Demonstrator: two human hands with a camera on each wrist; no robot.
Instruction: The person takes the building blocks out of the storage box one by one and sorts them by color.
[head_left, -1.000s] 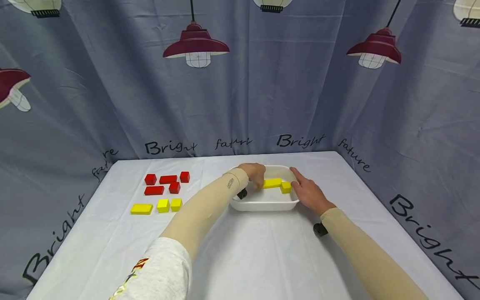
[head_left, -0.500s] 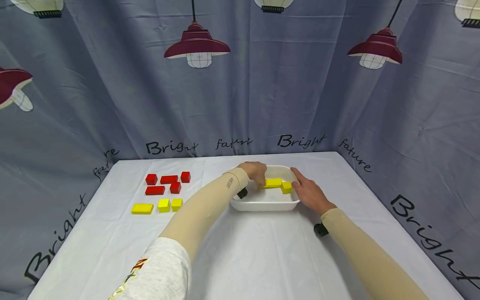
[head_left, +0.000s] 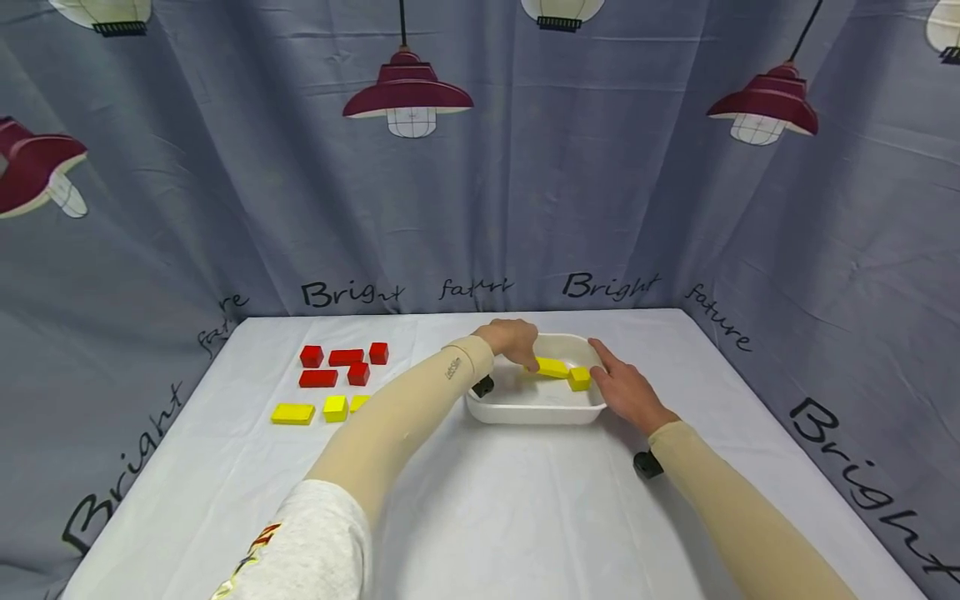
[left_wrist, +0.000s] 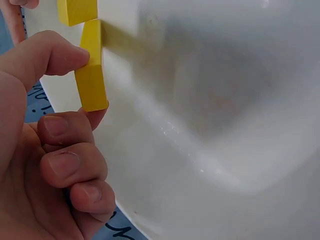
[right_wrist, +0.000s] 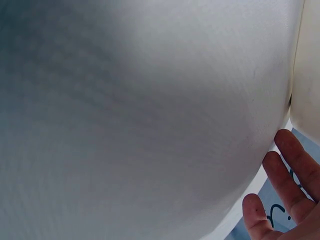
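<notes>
My left hand (head_left: 513, 341) reaches into the white tray (head_left: 534, 414). Its thumb and a fingertip pinch the near end of a yellow rectangular block (left_wrist: 90, 70), while the other fingers curl loosely beside it. Against the block's far end sits a yellow cube (head_left: 579, 379), close to the tray's right wall. My right hand (head_left: 627, 393) is at the tray's right side, thumb at the rim and forefinger pointing toward the far corner. In the right wrist view, its fingers (right_wrist: 287, 187) are extended and spread, with the tips near the tray's outer wall (right_wrist: 307, 75).
Left of the tray, several red blocks (head_left: 318, 378) lie in two rows on the white cloth. Nearer are a yellow rectangular block (head_left: 292, 414) and two yellow cubes, one (head_left: 335, 408) in full view and one partly behind my left arm. A grey curtain (head_left: 480, 208) hangs behind the table.
The head view has shifted slightly. In the tray, the rectangular block has turned a little, its right end now angled toward me, and my left hand has moved slightly with it. My right hand keeps its place.
</notes>
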